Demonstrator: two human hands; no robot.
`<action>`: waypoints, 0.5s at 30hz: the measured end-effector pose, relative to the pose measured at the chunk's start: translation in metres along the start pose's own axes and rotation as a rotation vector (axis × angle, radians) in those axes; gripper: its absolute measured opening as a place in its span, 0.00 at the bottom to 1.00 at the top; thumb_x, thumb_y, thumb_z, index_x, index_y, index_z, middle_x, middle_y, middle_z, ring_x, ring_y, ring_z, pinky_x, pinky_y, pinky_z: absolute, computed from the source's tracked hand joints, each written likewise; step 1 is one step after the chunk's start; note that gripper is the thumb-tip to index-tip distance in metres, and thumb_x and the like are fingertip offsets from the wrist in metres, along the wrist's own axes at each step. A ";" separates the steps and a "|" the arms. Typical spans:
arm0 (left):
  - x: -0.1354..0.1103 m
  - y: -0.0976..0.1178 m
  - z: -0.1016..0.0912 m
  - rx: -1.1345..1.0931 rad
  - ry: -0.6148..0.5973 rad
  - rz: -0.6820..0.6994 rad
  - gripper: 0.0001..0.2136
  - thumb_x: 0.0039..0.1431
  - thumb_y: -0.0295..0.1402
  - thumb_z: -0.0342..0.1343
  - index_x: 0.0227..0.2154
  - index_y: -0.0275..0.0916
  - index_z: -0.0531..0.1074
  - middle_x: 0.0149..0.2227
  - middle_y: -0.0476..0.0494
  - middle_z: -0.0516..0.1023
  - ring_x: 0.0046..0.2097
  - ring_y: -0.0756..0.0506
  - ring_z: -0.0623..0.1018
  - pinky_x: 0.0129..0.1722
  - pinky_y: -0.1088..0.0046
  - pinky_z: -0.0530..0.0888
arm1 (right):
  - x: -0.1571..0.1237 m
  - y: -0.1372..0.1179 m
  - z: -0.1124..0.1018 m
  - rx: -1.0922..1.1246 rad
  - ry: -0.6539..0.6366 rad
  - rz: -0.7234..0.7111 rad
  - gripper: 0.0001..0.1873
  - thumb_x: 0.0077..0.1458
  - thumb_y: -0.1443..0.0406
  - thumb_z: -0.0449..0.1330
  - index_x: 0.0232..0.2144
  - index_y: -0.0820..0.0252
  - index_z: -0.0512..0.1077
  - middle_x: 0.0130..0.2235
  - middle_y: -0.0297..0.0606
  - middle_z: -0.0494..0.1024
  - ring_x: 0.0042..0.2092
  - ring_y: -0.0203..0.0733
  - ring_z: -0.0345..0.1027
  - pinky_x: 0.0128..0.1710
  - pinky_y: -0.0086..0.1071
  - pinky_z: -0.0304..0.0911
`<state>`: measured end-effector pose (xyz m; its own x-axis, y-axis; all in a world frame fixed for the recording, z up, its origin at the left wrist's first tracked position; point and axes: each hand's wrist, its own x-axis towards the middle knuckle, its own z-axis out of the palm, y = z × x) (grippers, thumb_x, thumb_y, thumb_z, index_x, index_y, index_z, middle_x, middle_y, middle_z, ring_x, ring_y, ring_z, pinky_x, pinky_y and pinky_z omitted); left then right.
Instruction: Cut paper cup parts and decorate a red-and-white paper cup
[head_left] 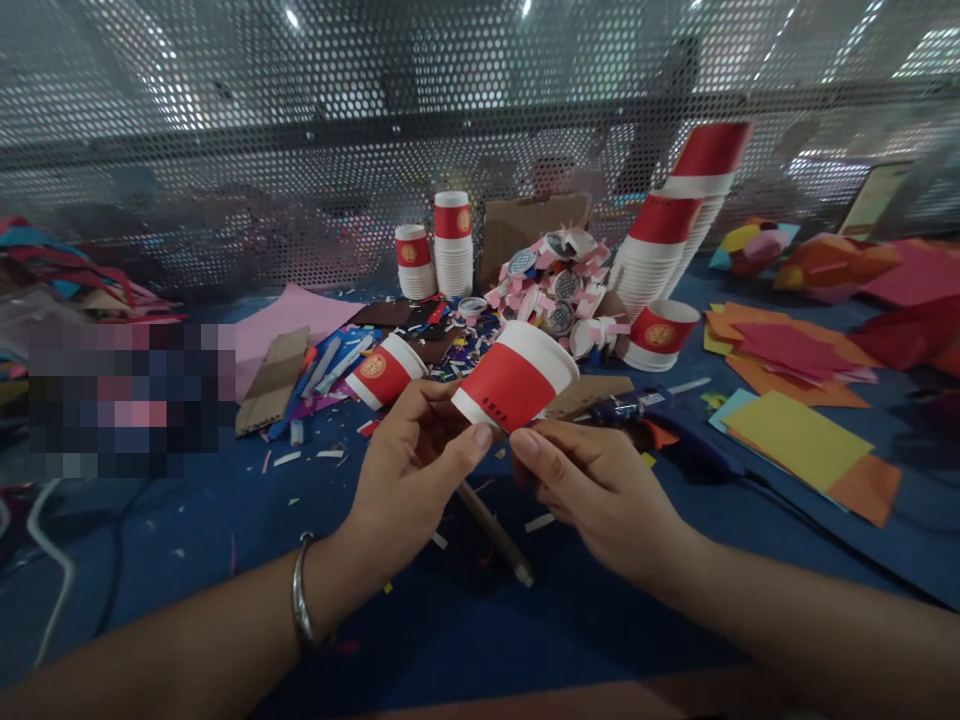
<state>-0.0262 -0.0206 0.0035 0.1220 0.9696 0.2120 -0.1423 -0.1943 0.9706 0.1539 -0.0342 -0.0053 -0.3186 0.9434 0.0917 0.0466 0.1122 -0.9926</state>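
Observation:
A red and white paper cup (516,378) is tilted on its side above the blue table, mouth facing up and right. My left hand (409,470), with a metal bangle on the wrist, pinches the cup's base between thumb and fingers. My right hand (592,482) grips the lower edge of the same cup from the right, thumb pressed on it. A thin brown stick (495,533) lies on the table just below my hands. A blue glue gun (660,415) lies right of my right hand.
Another cup (384,370) lies tipped at left. Stacks of cups (453,243) and a leaning tall stack (675,230) stand at the back. A pile of pink paper crafts (559,285), coloured paper sheets (799,435), cardboard (272,380) and scraps cover the table (187,520). A perforated metal screen (300,130) closes the back.

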 end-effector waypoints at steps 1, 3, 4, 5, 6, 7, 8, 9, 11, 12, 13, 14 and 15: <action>0.000 0.000 0.000 0.003 -0.003 0.011 0.11 0.60 0.35 0.67 0.42 0.41 0.73 0.40 0.47 0.82 0.42 0.47 0.81 0.44 0.70 0.77 | 0.000 -0.001 0.000 0.001 0.000 -0.007 0.26 0.67 0.45 0.56 0.25 0.56 0.64 0.20 0.24 0.50 0.20 0.29 0.40 0.18 0.30 0.38; 0.000 0.001 0.001 0.018 -0.005 0.035 0.11 0.60 0.33 0.66 0.42 0.41 0.72 0.39 0.48 0.82 0.41 0.48 0.81 0.43 0.72 0.77 | -0.001 -0.002 0.000 0.002 0.004 -0.013 0.26 0.67 0.45 0.56 0.25 0.56 0.63 0.21 0.24 0.50 0.20 0.29 0.40 0.19 0.30 0.38; 0.000 0.002 0.001 0.031 -0.005 0.045 0.11 0.60 0.33 0.66 0.42 0.41 0.72 0.39 0.48 0.82 0.40 0.49 0.80 0.42 0.72 0.77 | -0.001 -0.002 0.000 0.003 0.006 -0.014 0.26 0.67 0.45 0.56 0.25 0.56 0.63 0.21 0.24 0.51 0.20 0.29 0.40 0.19 0.30 0.38; 0.001 0.003 0.001 0.048 -0.003 0.058 0.11 0.59 0.32 0.66 0.42 0.41 0.72 0.38 0.49 0.82 0.39 0.49 0.80 0.41 0.72 0.77 | -0.001 -0.002 0.000 0.003 0.009 -0.014 0.26 0.67 0.45 0.56 0.25 0.56 0.62 0.21 0.25 0.51 0.20 0.29 0.41 0.19 0.30 0.38; 0.001 0.004 0.001 0.069 -0.001 0.072 0.11 0.59 0.32 0.66 0.42 0.41 0.71 0.38 0.49 0.81 0.39 0.49 0.80 0.40 0.72 0.77 | -0.001 -0.002 0.000 0.002 0.010 -0.011 0.26 0.67 0.45 0.56 0.25 0.56 0.63 0.22 0.25 0.53 0.21 0.29 0.41 0.19 0.30 0.38; 0.001 0.005 0.001 0.093 0.000 0.088 0.11 0.59 0.31 0.66 0.42 0.41 0.71 0.37 0.49 0.81 0.38 0.49 0.80 0.39 0.72 0.77 | 0.000 -0.002 0.000 0.001 0.010 -0.010 0.26 0.67 0.45 0.56 0.25 0.57 0.63 0.22 0.26 0.54 0.21 0.29 0.42 0.20 0.30 0.38; 0.001 0.006 0.001 0.117 0.001 0.101 0.11 0.59 0.31 0.66 0.42 0.41 0.71 0.36 0.49 0.81 0.37 0.49 0.79 0.39 0.72 0.77 | 0.000 -0.002 0.000 -0.001 0.010 -0.010 0.26 0.67 0.45 0.56 0.25 0.57 0.63 0.23 0.27 0.56 0.21 0.29 0.43 0.20 0.30 0.39; 0.001 0.007 0.001 0.137 0.005 0.112 0.12 0.58 0.31 0.66 0.42 0.41 0.71 0.36 0.49 0.81 0.37 0.49 0.79 0.39 0.72 0.77 | 0.000 -0.001 0.000 -0.005 0.008 -0.012 0.26 0.67 0.45 0.56 0.25 0.57 0.64 0.24 0.27 0.57 0.22 0.29 0.44 0.20 0.30 0.39; 0.001 0.007 0.001 0.164 0.013 0.123 0.12 0.58 0.31 0.66 0.42 0.40 0.71 0.36 0.49 0.80 0.36 0.49 0.79 0.39 0.71 0.76 | 0.001 -0.001 0.000 -0.014 0.011 -0.018 0.26 0.67 0.45 0.56 0.25 0.57 0.64 0.24 0.27 0.57 0.22 0.29 0.44 0.20 0.30 0.39; 0.001 0.007 0.001 0.168 0.015 0.120 0.12 0.58 0.31 0.66 0.42 0.40 0.71 0.36 0.49 0.80 0.37 0.49 0.79 0.39 0.72 0.76 | 0.001 -0.001 0.000 -0.017 0.012 -0.021 0.26 0.67 0.45 0.56 0.25 0.57 0.63 0.23 0.27 0.56 0.22 0.29 0.43 0.20 0.30 0.39; 0.001 0.006 0.000 0.164 0.014 0.110 0.13 0.58 0.31 0.66 0.42 0.40 0.71 0.36 0.49 0.80 0.37 0.49 0.79 0.39 0.72 0.76 | 0.002 -0.001 0.000 -0.020 0.012 -0.024 0.26 0.67 0.45 0.56 0.25 0.57 0.63 0.23 0.27 0.56 0.22 0.29 0.43 0.20 0.29 0.39; 0.001 0.005 0.000 0.146 0.008 0.094 0.13 0.58 0.32 0.67 0.42 0.40 0.70 0.37 0.49 0.80 0.38 0.49 0.79 0.40 0.72 0.76 | 0.002 -0.001 0.000 -0.023 0.012 -0.025 0.26 0.67 0.45 0.56 0.25 0.57 0.63 0.23 0.27 0.56 0.22 0.29 0.44 0.20 0.29 0.40; 0.001 0.004 0.000 0.114 -0.002 0.068 0.13 0.58 0.32 0.66 0.43 0.40 0.70 0.37 0.49 0.80 0.39 0.49 0.79 0.41 0.71 0.76 | 0.002 -0.001 0.000 -0.026 0.009 -0.026 0.26 0.67 0.45 0.56 0.25 0.57 0.64 0.24 0.27 0.57 0.22 0.29 0.44 0.20 0.29 0.40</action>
<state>-0.0268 -0.0204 0.0077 0.1175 0.9533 0.2783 -0.0383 -0.2757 0.9605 0.1536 -0.0321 -0.0046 -0.3114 0.9428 0.1187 0.0631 0.1451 -0.9874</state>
